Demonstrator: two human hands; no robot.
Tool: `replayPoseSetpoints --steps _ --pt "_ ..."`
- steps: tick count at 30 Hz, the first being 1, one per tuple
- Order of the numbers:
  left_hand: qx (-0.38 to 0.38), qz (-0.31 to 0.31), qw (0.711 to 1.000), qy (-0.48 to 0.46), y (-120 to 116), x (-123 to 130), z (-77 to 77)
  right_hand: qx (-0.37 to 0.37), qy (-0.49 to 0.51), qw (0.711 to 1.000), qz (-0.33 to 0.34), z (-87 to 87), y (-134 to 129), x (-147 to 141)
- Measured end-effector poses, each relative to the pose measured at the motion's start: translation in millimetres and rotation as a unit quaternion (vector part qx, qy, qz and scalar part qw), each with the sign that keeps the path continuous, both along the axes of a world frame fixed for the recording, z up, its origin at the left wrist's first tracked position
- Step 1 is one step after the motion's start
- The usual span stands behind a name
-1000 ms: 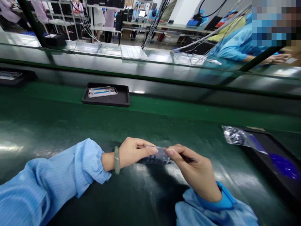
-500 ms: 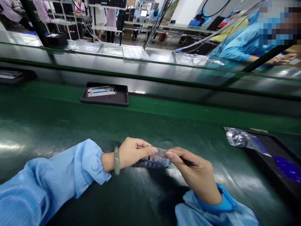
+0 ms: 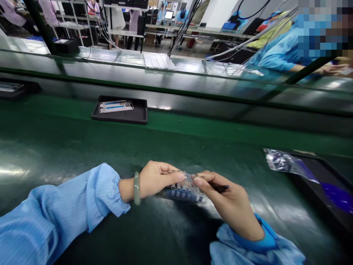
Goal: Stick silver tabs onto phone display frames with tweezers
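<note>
The left hand (image 3: 156, 180) has a nearly shut grip, thumb and fingers pinching one end of a clear film (image 3: 184, 193) printed with blue and dark bars. The right hand (image 3: 233, 208) grips the other end just as tightly, with a slim dark tool (image 3: 221, 188) tucked in it and sticking out toward 3 o'clock. The film sits low in the middle of the view, just above the green bench (image 3: 55, 147). A jade bangle (image 3: 136, 188) circles the left wrist. At 11 o'clock from the hands, a black tray (image 3: 140, 116) holds a phone frame (image 3: 116, 106). At 2 o'clock, a plastic bag (image 3: 284, 162) lies across a second black tray (image 3: 325, 165), beside a blue item (image 3: 338, 197).
</note>
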State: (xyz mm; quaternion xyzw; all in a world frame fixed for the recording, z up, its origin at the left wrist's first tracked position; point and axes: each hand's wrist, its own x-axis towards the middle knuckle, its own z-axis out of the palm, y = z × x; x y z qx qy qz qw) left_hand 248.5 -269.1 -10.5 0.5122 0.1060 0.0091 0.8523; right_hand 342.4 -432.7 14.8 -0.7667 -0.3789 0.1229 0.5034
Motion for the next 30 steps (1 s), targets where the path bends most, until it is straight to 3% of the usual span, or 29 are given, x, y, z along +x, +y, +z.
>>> replayPoseSetpoints --steps 12,21,27,30 --pt "-0.018 0.001 1.0 0.001 -1.6 -0.8 -2.0 -0.033 -0.002 0.999 0.017 3.7 -7.7 4.7" --pt "0.009 -0.009 1.0 0.021 -1.0 -1.5 -3.9 -0.048 0.0 0.998 0.039 6.4 -6.7 5.0" --pt "0.017 0.03 0.999 0.012 10.1 5.5 -1.4 -0.042 -0.176 0.982 -0.045 -2.9 -4.3 2.7" --pt "0.083 0.073 0.993 -0.028 20.2 7.7 2.4 -0.022 -0.269 0.957 -0.109 -1.6 -5.3 1.1"
